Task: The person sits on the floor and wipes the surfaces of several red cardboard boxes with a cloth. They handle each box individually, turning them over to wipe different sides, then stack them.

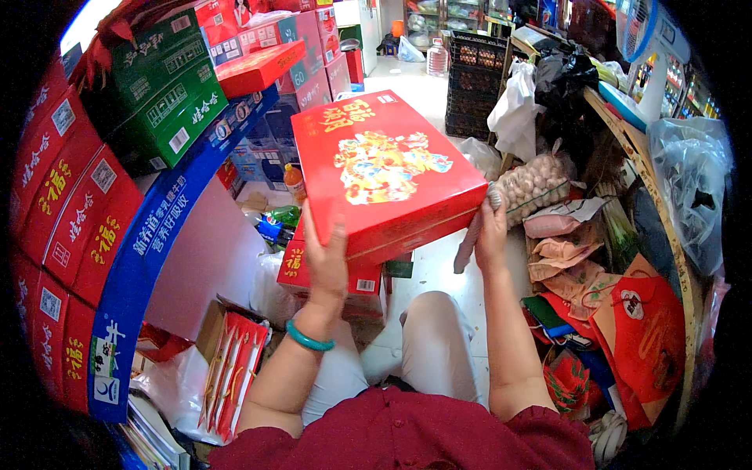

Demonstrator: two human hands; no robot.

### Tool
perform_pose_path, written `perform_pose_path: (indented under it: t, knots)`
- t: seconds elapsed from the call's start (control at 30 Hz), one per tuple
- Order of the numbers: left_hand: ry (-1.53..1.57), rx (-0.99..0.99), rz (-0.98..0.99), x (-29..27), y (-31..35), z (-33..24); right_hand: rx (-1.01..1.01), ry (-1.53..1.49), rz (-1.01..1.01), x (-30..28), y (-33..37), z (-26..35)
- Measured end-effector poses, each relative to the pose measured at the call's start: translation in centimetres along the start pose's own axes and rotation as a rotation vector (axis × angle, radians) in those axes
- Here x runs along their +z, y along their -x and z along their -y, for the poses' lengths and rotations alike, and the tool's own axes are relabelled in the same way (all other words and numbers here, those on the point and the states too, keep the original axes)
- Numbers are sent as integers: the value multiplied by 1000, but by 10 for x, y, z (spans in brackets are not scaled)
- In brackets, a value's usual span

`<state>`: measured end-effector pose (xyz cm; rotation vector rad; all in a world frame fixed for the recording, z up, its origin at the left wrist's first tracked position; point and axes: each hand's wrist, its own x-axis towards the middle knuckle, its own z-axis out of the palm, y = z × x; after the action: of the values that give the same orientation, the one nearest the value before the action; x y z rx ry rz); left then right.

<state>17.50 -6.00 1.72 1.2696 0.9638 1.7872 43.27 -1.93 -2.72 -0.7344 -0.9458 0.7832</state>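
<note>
A large flat red gift box [439,188] with a colourful picture and gold lettering on its lid is held up in front of me, tilted, above my knees. My left hand [327,254] grips its near left corner, and a green bangle is on that wrist. At the box's right corner my right hand [492,227] grips the edge. A greyish strip, perhaps cloth, [468,247] hangs by my right fingers; whether they hold it I cannot tell. Below the box, another red carton [364,283] stands on the floor beside my left knee.
Stacked red cartons [66,227] and green cartons [168,102] line the left, by a blue-edged display stand [149,258]. On the right are a net bag of garlic [536,188], red paper bags [634,337] and a wooden shelf edge [666,211]. Black crates [474,86] stand farther back.
</note>
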Motion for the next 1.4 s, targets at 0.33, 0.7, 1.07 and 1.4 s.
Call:
perform_pose_path:
  t: [0.33, 0.7, 1.07, 1.4]
  knots:
    - [-9, -180, -162, -44, -41, 18, 77, -58, -315, 1, 21, 5]
    - [180, -748, 153, -62, -228, 64, 300, -371, -97, 74, 93, 13]
    - [259, -558, -156, -49, -164, 38, 316, -139, -136, 39, 22, 5]
    - [229, -231, -161, -76, -87, 35, 240, -10, -93, -8, -93, -22]
